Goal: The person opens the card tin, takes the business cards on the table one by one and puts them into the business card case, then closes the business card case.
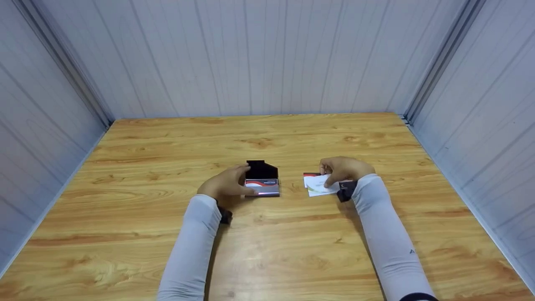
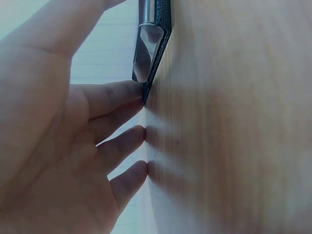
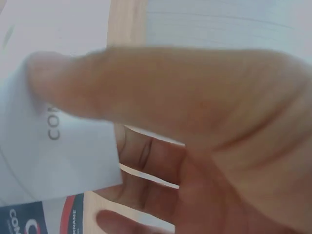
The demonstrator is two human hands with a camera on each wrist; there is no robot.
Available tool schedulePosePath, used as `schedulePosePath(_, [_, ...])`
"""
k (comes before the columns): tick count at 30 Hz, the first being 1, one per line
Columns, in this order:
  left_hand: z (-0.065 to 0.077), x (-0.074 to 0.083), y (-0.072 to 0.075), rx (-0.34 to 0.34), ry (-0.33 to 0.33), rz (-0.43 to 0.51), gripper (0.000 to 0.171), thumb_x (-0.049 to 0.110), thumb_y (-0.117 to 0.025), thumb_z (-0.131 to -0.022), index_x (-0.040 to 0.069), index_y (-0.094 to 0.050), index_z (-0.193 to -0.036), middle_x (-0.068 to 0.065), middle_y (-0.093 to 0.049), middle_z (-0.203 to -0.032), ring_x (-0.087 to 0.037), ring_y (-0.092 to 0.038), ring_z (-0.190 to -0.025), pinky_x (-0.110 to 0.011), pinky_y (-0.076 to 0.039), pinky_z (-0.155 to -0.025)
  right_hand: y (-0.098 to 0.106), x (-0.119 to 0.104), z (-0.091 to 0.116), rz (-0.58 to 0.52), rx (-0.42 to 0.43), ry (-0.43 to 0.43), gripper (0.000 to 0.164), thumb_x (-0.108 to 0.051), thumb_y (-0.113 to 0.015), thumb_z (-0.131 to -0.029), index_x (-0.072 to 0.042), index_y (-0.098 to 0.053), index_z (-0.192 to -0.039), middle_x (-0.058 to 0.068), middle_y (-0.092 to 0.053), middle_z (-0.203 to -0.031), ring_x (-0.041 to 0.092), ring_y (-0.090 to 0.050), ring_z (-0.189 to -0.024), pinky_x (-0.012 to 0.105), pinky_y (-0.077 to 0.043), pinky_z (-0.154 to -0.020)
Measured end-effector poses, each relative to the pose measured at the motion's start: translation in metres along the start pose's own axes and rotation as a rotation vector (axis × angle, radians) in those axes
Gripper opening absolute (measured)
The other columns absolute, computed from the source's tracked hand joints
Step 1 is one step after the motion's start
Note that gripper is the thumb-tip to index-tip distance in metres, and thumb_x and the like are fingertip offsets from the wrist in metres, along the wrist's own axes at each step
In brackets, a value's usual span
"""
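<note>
An opened business card case (image 1: 267,194) with a black lid (image 1: 262,169) folded back lies mid-table, a red, white and dark card (image 1: 261,182) showing inside. My left hand (image 1: 225,182) holds it at its left side, thumb over the metal front and fingers by the lid. In the left wrist view, the case's shiny metal end (image 2: 150,41) stands by the fingers, with other fingertips on the table. To the right, my right hand (image 1: 345,169) pinches a white business card (image 1: 318,185), which bends under the thumb. A second card, dark and red (image 3: 29,219), lies partly hidden beneath it.
The wood-grain table (image 1: 259,251) runs back to a pale panelled wall (image 1: 259,58). Side walls (image 1: 493,125) enclose it on the left and right. A dark wrist camera (image 1: 346,191) sits at the right wrist, near the cards.
</note>
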State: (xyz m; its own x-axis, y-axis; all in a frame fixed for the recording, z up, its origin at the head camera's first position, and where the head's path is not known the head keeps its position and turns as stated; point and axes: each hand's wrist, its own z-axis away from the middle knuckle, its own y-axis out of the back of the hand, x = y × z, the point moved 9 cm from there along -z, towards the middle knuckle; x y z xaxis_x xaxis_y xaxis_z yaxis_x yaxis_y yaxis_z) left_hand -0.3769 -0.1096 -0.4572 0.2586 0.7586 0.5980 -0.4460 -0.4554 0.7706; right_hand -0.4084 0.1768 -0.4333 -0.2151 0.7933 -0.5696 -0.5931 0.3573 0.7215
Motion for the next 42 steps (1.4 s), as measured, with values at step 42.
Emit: schedulePosePath(42, [-0.002, 0.000, -0.001, -0.002, 0.000, 0.015, 0.099, 0.050, -0.076, -0.087, 0.009, -0.024, -0.160, -0.014, -0.018, -0.165, -0.032, -0.015, -0.151, -0.050, -0.021, -0.118, 0.003, -0.088, -0.023, -0.155, 0.583, 0.456, 0.021, -0.005, -0.065, -0.098, -0.009, -0.078, -0.113, 0.004, -0.069, -0.105, 0.017, -0.065, -0.092, 0.032, -0.057, -0.078])
